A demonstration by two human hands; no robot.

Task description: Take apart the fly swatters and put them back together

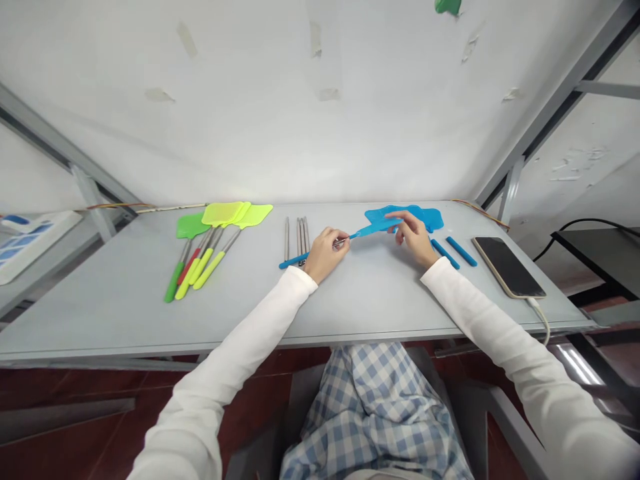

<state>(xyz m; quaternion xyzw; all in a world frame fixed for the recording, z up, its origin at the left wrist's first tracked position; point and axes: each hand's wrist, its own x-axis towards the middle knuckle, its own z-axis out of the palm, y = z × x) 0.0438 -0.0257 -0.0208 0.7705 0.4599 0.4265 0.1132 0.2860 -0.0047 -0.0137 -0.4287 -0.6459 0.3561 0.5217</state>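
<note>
My left hand (327,252) is closed around the thin metal rod of a blue fly swatter. The swatter's blue handle (294,261) sticks out to the left of the fist. On the right, the rod's tip meets the neck of the blue swatter head (370,229). My right hand (411,235) is at that head, index finger stretched over it and fingers apart; whether it presses on the head is unclear. More blue swatter heads (431,217) lie behind the right hand. Several bare metal rods (300,233) lie beyond the left hand.
Two loose blue handles (461,251) lie right of my right hand, near a phone (509,267) with a white cable. Several green and yellow fly swatters (207,257), one with a red handle, lie at left. A white wall (300,147) rises behind the grey table (250,313).
</note>
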